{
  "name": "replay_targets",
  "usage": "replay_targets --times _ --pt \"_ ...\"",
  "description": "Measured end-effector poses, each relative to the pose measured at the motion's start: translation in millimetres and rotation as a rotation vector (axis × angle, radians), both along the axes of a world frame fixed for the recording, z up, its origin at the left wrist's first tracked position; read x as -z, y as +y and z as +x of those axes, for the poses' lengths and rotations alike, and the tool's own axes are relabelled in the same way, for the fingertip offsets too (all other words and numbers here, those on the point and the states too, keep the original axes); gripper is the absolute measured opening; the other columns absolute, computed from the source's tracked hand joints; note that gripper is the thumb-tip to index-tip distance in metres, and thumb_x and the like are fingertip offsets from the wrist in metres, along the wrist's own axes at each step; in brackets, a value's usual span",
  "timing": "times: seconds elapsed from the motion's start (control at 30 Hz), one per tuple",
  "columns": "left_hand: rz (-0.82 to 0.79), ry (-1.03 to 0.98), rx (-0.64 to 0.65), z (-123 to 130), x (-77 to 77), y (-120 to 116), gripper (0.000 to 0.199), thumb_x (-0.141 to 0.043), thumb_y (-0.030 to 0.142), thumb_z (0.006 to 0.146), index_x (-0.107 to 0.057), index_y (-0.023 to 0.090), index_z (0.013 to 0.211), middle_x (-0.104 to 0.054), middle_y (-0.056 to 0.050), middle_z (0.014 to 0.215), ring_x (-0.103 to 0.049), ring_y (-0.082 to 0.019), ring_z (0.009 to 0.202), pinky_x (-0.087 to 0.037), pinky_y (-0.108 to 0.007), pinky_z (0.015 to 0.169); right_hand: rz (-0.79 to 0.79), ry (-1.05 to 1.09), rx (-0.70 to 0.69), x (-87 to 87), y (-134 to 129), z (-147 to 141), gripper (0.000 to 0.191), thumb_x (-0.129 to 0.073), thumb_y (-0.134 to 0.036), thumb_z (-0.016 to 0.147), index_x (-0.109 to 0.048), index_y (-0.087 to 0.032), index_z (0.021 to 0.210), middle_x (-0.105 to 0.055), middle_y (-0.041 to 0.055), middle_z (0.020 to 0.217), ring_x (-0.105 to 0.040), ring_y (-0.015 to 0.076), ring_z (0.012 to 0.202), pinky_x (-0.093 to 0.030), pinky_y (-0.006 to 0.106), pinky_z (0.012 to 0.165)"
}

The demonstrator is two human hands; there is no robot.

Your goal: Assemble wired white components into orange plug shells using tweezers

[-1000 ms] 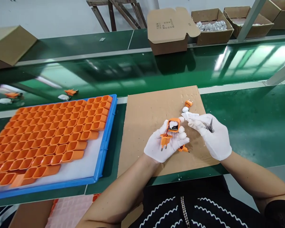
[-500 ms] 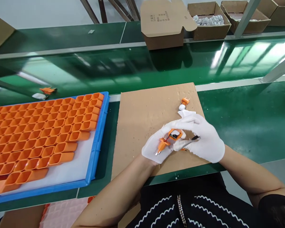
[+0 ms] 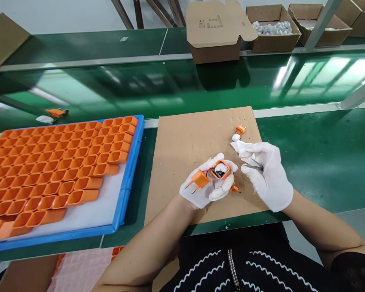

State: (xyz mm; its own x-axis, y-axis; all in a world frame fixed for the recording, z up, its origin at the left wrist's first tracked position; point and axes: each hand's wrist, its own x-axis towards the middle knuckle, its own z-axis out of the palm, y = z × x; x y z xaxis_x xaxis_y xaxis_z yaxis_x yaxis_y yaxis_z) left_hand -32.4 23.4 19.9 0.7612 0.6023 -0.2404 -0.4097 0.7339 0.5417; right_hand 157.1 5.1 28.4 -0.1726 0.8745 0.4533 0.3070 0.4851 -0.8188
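Note:
White gloves cover both of my hands. Cupped in my left hand is a small orange plastic housing, its open side up, showing a dark circuit board and a white part inside. Thin wires join it to an orange plug piece with two metal pins, which lies over the palm. To the right, apart from the housing, my right hand is closed around metal tweezers, whose tips point left. Another orange piece shows partly from behind my left fingers. An orange plug with a white part lies beyond my right fingertips.
Under my hands lies a cardboard sheet on the green table. At left, a blue tray holds rows of orange housings. Another orange piece lies behind it. Cardboard boxes stand along the back shelf, one with white parts.
My right hand has drawn back to the right, taking the tweezers away from the housing. The plug piece on my left palm has turned, and the housing shows more fully.

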Motion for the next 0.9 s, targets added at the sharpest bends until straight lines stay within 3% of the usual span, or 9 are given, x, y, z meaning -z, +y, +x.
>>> replay_targets --times 0.17,0.23,0.3,0.37,0.57,0.7,0.9 --pt "-0.001 -0.015 0.008 -4 6.9 2 0.046 -0.049 0.054 0.099 -0.065 0.015 0.082 -0.054 0.000 0.048 -0.037 -0.007 0.028 -0.028 -0.019 0.029 0.005 -0.045 0.006 2.6 -3 -1 0.026 -0.056 -0.036 0.101 -0.040 -0.029 0.119 -0.055 0.0105 0.123 -0.054 0.0261 0.136 -0.058 0.045 0.100" --pt "-0.004 -0.001 0.017 -5 9.3 2 0.048 -0.047 0.056 0.099 -0.063 0.015 0.079 -0.054 0.000 0.047 -0.037 -0.007 0.027 -0.028 -0.019 0.029 0.003 -0.119 0.018 1.3 -5 -1 0.022 -0.053 -0.035 0.102 -0.041 -0.027 0.120 -0.058 0.0105 0.122 -0.063 0.0248 0.125 -0.061 0.042 0.091" --pt "0.004 0.017 -0.006 -5 9.1 1 0.048 -0.049 0.056 0.098 -0.061 0.015 0.075 -0.055 0.000 0.048 -0.034 -0.006 0.026 -0.027 -0.018 0.029 0.060 -0.221 0.032 -0.9 -5 2 0.014 -0.052 -0.030 0.102 -0.048 -0.026 0.115 -0.064 0.0069 0.109 -0.071 0.0207 0.100 -0.062 0.036 0.078" --pt "0.017 0.053 -0.035 -4 6.2 1 0.049 -0.051 0.057 0.097 -0.058 0.016 0.071 -0.055 0.000 0.049 -0.032 -0.005 0.026 -0.025 -0.018 0.029 0.161 -0.363 0.073 -3.6 -5 5 0.007 -0.055 -0.025 0.099 -0.058 -0.024 0.105 -0.068 0.0034 0.095 -0.070 0.0177 0.081 -0.058 0.032 0.067" --pt "0.053 0.154 -0.023 0 -2.1 2 0.054 -0.058 0.059 0.091 -0.045 0.018 0.059 -0.054 0.000 0.047 -0.033 -0.005 0.027 -0.024 -0.019 0.030 0.465 -0.625 0.216 -12.5 -3 12 0.033 -0.054 -0.007 0.087 -0.075 -0.023 0.104 -0.072 -0.0002 0.082 -0.063 0.0152 0.066 -0.043 0.029 0.051" --pt "0.058 0.112 0.003 -1 1.5 3 0.052 -0.056 0.061 0.091 -0.044 0.019 0.062 -0.051 0.001 0.045 -0.031 -0.005 0.026 -0.020 -0.020 0.028 0.494 -0.663 0.240 -15.0 -2 8 0.035 -0.050 -0.005 0.087 -0.079 -0.020 0.100 -0.073 -0.0003 0.078 -0.059 0.0147 0.061 -0.040 0.030 0.048" --pt "0.001 0.184 0.057 -2 3.8 4 0.054 -0.045 0.057 0.099 -0.056 0.015 0.066 -0.053 -0.002 0.043 -0.034 -0.006 0.027 -0.023 -0.020 0.029 0.478 -0.704 0.236 -14.2 -1 8 0.037 -0.048 -0.006 0.089 -0.080 -0.022 0.100 -0.073 -0.0015 0.076 -0.058 0.0137 0.061 -0.041 0.028 0.051"
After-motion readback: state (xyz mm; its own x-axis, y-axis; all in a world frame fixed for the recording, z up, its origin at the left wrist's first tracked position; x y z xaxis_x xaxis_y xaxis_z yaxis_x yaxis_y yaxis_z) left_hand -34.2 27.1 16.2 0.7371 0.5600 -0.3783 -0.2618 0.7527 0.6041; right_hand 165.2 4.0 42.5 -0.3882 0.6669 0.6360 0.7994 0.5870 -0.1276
